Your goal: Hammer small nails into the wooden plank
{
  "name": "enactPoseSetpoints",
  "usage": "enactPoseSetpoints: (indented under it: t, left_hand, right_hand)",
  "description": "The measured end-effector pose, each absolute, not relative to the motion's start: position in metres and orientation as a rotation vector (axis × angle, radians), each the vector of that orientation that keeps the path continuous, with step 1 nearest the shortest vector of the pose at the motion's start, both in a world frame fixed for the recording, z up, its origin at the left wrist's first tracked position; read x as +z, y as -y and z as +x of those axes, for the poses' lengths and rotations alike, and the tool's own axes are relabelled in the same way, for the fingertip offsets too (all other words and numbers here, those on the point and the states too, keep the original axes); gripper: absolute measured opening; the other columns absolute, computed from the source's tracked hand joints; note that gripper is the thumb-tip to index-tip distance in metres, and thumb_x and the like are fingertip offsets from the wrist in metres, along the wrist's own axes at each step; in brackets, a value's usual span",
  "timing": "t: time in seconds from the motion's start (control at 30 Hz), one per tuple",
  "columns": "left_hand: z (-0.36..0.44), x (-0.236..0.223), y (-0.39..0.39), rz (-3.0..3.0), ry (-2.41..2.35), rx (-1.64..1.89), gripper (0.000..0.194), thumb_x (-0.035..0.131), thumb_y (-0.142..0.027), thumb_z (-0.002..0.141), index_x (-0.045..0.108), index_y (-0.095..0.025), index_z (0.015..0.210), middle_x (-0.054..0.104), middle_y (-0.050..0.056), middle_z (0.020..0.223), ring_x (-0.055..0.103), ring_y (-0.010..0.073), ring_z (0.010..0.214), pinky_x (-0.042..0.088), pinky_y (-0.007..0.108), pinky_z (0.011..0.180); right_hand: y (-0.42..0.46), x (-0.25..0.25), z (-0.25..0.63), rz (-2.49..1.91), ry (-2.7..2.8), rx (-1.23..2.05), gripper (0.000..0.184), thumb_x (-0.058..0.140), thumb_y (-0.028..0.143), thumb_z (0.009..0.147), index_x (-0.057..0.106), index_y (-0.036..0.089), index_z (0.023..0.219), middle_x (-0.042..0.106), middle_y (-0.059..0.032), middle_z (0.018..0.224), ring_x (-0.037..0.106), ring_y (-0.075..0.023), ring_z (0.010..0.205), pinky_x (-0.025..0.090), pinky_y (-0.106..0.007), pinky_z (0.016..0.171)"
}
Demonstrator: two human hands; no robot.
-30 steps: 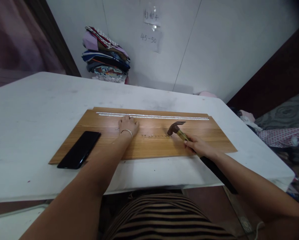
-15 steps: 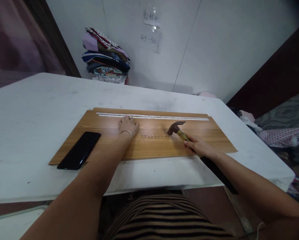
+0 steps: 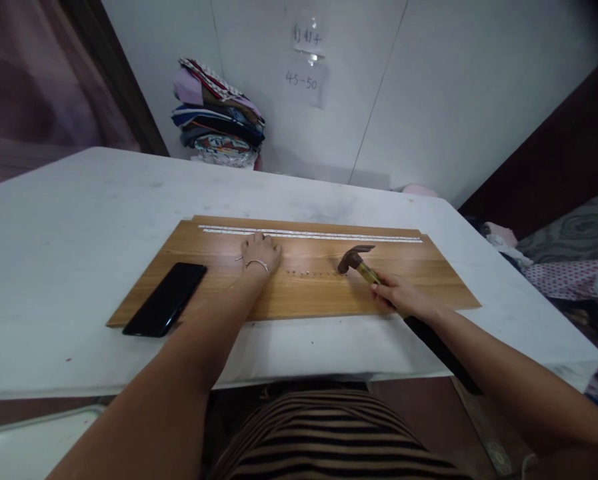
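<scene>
On the wood-grain board (image 3: 309, 300), my left hand (image 3: 261, 252) rests palm down with its fingers a little bent and apart. A loose nail (image 3: 239, 258) lies just left of it; whatever is under the palm is hidden. My right hand (image 3: 391, 293) grips a claw hammer (image 3: 356, 258) by its yellow and black handle. The rusty hammer head is low over the right end of a row of small nails (image 3: 307, 273). Whether it touches a nail I cannot make out.
Two white measuring strips (image 3: 329, 237) run along the board's far side. A black phone (image 3: 166, 300) lies at the board's left end. The board sits on a white table (image 3: 79, 267). Folded clothes (image 3: 219, 117) are stacked by the wall, below paper notes (image 3: 306, 80).
The whole view has shifted slightly, moving everything a little to the right. Both hands and the hammer keep almost the same places over the board.
</scene>
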State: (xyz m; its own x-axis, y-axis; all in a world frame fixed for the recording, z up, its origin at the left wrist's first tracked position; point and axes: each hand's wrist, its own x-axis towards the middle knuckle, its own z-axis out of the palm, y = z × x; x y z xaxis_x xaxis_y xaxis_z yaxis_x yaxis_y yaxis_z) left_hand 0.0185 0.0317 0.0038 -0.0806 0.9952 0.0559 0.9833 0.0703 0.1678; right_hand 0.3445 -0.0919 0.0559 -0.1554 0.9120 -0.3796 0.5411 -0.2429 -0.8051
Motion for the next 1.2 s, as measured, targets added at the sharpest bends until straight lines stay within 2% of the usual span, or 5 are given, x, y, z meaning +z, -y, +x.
enactPoseSetpoints:
  t: [0.47, 0.63, 0.9, 1.07, 1.2]
  left_hand:
    - [0.0176, 0.0019, -0.0318, 2.090, -2.249, 0.262, 0.048, 0.036, -0.038, 0.097, 0.069, -0.018, 0.125, 0.060, 0.018, 0.136, 0.049, 0.0336, 0.129, 0.038, 0.046, 0.106]
    - [0.0175, -0.0005, -0.0332, 2.085, -2.251, 0.270, 0.047, 0.038, -0.039, 0.096, 0.069, -0.017, 0.125, 0.059, 0.018, 0.136, 0.049, 0.0342, 0.130, 0.038, 0.047, 0.106]
    - [0.0182, 0.0014, -0.0327, 2.081, -2.242, 0.277, 0.047, 0.038, -0.038, 0.096, 0.069, -0.017, 0.125, 0.059, 0.019, 0.135, 0.049, 0.0350, 0.129, 0.038, 0.047, 0.105]
    - [0.0179, 0.0004, -0.0329, 2.089, -2.255, 0.266, 0.048, 0.037, -0.038, 0.096, 0.069, -0.015, 0.124, 0.059, 0.019, 0.136, 0.049, 0.0342, 0.129, 0.038, 0.046, 0.106]
    - [0.0178, 0.0002, -0.0329, 2.087, -2.256, 0.262, 0.047, 0.038, -0.039, 0.097, 0.069, -0.017, 0.124, 0.060, 0.018, 0.136, 0.049, 0.0341, 0.130, 0.038, 0.046, 0.106]
  right_hand:
    - [0.0936, 0.0559, 0.3444, -1.735, 1.650, 1.361, 0.033, 0.063, 0.045, 0.083, 0.058, 0.020, 0.103, 0.054, 0.0049, 0.067, 0.042, -0.0085, 0.046, 0.031, -0.025, 0.044]
    - [0.0928, 0.0560, 0.3436, -1.756, 1.641, 1.342, 0.028, 0.062, 0.041, 0.083, 0.058, 0.020, 0.102, 0.056, 0.0032, 0.070, 0.043, -0.0085, 0.047, 0.032, -0.024, 0.043]
    - [0.0928, 0.0534, 0.3451, -1.754, 1.636, 1.353, 0.041, 0.059, 0.037, 0.085, 0.058, 0.019, 0.121, 0.058, 0.0021, 0.075, 0.044, -0.0092, 0.048, 0.033, -0.025, 0.043]
    - [0.0916, 0.0547, 0.3457, -1.750, 1.658, 1.350, 0.032, 0.060, 0.038, 0.086, 0.060, 0.019, 0.111, 0.055, 0.0030, 0.071, 0.044, -0.0094, 0.049, 0.033, -0.025, 0.045]
    - [0.0920, 0.0541, 0.3444, -1.760, 1.650, 1.359, 0.031, 0.059, 0.036, 0.086, 0.058, 0.019, 0.111, 0.057, 0.0026, 0.073, 0.043, -0.0091, 0.047, 0.032, -0.025, 0.044]
